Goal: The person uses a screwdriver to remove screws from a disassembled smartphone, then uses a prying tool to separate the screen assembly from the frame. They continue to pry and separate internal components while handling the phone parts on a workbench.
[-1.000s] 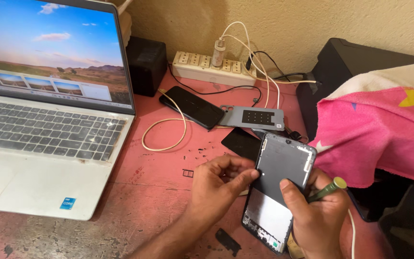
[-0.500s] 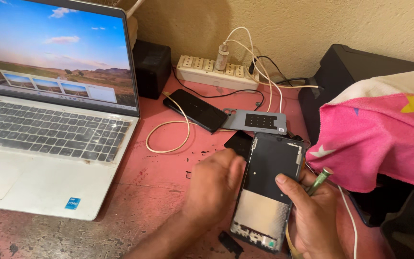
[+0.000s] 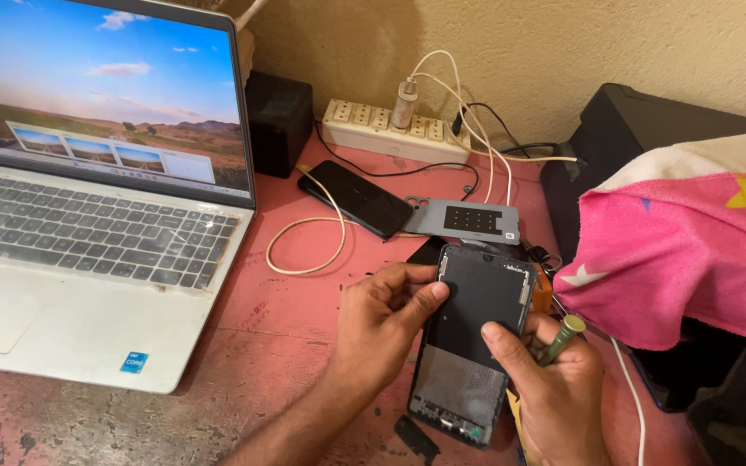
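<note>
Phone frame [image 3: 475,341], upright a second ago, now lies lowered near the tabletop's front edge; left hand [image 3: 382,324] grips its side, right hand [image 3: 550,393] steadies it, clutching a green-handled screwdriver [image 3: 563,336].

Laptop [image 3: 88,233] left of phone frame [image 3: 477,336]
</note>
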